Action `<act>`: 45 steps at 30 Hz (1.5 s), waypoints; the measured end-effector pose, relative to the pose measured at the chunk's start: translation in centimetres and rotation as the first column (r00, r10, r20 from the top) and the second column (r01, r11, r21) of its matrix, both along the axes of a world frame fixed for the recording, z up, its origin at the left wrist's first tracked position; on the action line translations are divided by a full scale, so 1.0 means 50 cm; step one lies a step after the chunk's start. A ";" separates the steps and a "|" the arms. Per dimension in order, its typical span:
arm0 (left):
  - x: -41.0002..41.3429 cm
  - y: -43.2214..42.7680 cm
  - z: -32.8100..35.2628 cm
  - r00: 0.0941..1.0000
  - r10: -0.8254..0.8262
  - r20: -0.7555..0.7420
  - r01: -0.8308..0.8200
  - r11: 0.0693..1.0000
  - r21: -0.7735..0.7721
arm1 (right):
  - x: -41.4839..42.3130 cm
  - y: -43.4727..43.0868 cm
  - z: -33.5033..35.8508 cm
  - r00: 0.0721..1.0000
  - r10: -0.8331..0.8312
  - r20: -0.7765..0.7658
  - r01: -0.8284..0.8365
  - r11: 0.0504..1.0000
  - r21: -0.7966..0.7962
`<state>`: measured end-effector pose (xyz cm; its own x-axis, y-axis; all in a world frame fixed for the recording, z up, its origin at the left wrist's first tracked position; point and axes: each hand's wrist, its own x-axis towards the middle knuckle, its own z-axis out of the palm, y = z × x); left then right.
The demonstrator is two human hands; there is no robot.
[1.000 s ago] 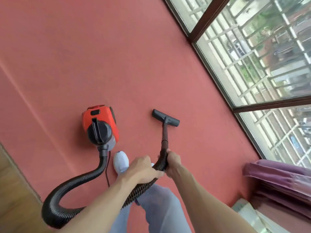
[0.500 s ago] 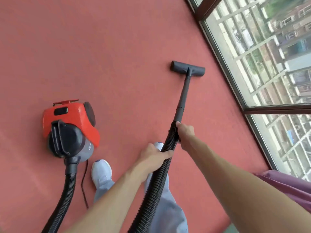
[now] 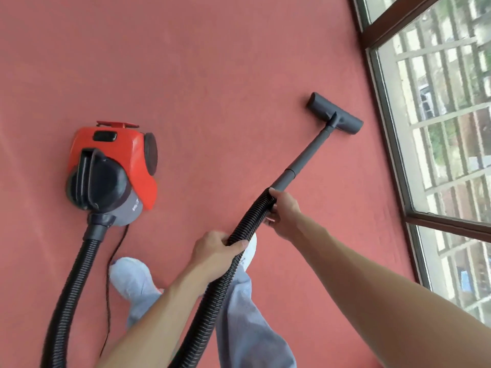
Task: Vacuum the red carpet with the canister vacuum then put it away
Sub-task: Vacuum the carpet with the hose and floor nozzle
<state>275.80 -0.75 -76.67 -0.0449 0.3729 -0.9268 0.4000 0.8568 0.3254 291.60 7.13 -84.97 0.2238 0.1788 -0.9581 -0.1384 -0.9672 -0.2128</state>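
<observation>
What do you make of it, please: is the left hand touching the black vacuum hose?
Touching. The head view shows the left hand with its fingers curled round the ribbed hose, lower down it than the right hand.

Canister point(image 3: 111, 166) sits on the carpet point(image 3: 212, 62) off to the left, floor head point(image 3: 335, 113) over on the right near the window point(image 3: 438, 128). The hose point(image 3: 210, 301) runs between them, with the right hand point(image 3: 284, 211) on it ahead of the left hand point(image 3: 215, 248).
</observation>
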 end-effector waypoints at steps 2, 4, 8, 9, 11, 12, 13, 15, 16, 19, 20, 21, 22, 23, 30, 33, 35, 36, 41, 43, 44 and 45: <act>-0.020 -0.038 -0.003 1.000 -0.010 -0.029 0.010 1.000 -0.001 | -0.019 -0.030 0.005 0.997 0.055 -0.055 -0.056 0.998 -0.009; -0.038 -0.076 -0.006 0.998 -0.017 -0.056 0.018 1.000 0.007 | -0.036 -0.059 0.010 0.991 0.105 -0.085 -0.106 0.994 -0.012; -0.067 -0.166 -0.009 0.997 0.013 -0.070 -0.012 1.000 0.019 | -0.066 -0.129 0.010 0.979 0.170 -0.108 -0.174 0.984 -0.024; -0.074 -0.192 -0.010 0.997 0.012 -0.077 -0.011 1.000 0.018 | -0.071 -0.152 0.007 0.976 0.185 -0.117 -0.189 0.982 -0.028; -0.086 -0.250 -0.014 0.996 0.009 -0.093 -0.008 1.000 0.012 | -0.078 -0.204 0.006 0.965 0.219 -0.144 -0.226 0.973 -0.037; -0.089 -0.282 -0.017 0.995 -0.002 -0.102 0.003 1.000 0.007 | -0.081 -0.232 0.004 0.956 0.247 -0.157 -0.256 0.966 -0.037; -0.091 -0.311 -0.020 0.994 -0.021 -0.110 0.022 1.000 0.008 | -0.084 -0.256 0.002 0.945 0.282 -0.166 -0.292 0.956 -0.035; -0.093 -0.378 -0.021 0.989 -0.070 -0.132 0.074 0.997 0.023 | -0.094 -0.306 -0.005 0.918 0.364 -0.158 -0.374 0.927 -0.035; -0.093 -0.409 -0.022 0.984 -0.088 -0.154 0.096 0.994 0.048 | -0.100 -0.325 -0.012 0.904 0.401 -0.150 -0.410 0.912 -0.030; -0.088 -0.501 -0.053 0.970 -0.065 -0.233 0.103 0.983 0.154 | -0.119 -0.371 -0.050 0.866 0.476 -0.153 -0.484 0.875 -0.020; -0.085 -0.530 -0.071 0.964 -0.043 -0.263 0.094 0.978 0.186 | -0.125 -0.385 -0.069 0.859 0.486 -0.159 -0.496 0.868 -0.022; -0.081 -0.558 -0.095 0.957 -0.022 -0.289 0.086 0.974 0.212 | -0.130 -0.402 -0.090 0.855 0.493 -0.162 -0.503 0.864 -0.027; -0.077 -0.583 -0.120 0.951 -0.004 -0.311 0.080 0.969 0.232 | -0.132 -0.417 -0.113 0.850 0.502 -0.162 -0.513 0.858 -0.033; -0.071 -0.606 -0.147 0.943 0.008 -0.332 0.079 0.965 0.250 | -0.134 -0.432 -0.135 0.843 0.513 -0.163 -0.525 0.850 -0.039; -0.034 -0.710 -0.376 0.839 -0.124 -0.530 0.296 0.921 0.252 | -0.120 -0.479 -0.296 0.816 0.542 -0.202 -0.569 0.814 -0.114; -0.020 -0.737 -0.486 0.760 -0.093 -0.644 0.342 0.899 0.273 | -0.118 -0.485 -0.373 0.822 0.525 -0.218 -0.557 0.822 -0.118; -0.009 -0.752 -0.545 0.725 -0.085 -0.684 0.376 0.880 0.290 | -0.126 -0.490 -0.423 0.817 0.544 -0.192 -0.568 0.816 -0.108; -0.003 -0.757 -0.571 0.706 -0.085 -0.703 0.403 0.865 0.300 | -0.127 -0.491 -0.448 0.809 0.563 -0.168 -0.582 0.807 -0.099; 0.008 -0.782 -0.659 0.690 -0.191 -0.698 0.493 0.831 0.260 | -0.127 -0.496 -0.540 0.793 0.601 -0.103 -0.609 0.789 -0.085; 0.016 -0.793 -0.683 0.710 -0.229 -0.666 0.498 0.831 0.246 | -0.119 -0.499 -0.556 0.789 0.609 -0.075 -0.614 0.784 -0.088; 0.020 -0.794 -0.690 0.718 -0.231 -0.657 0.492 0.836 0.244 | -0.116 -0.499 -0.560 0.795 0.605 -0.057 -0.607 0.790 -0.086; 0.022 -0.794 -0.697 0.728 -0.217 -0.651 0.477 0.842 0.253 | -0.113 -0.500 -0.562 0.802 0.597 -0.036 -0.597 0.798 -0.082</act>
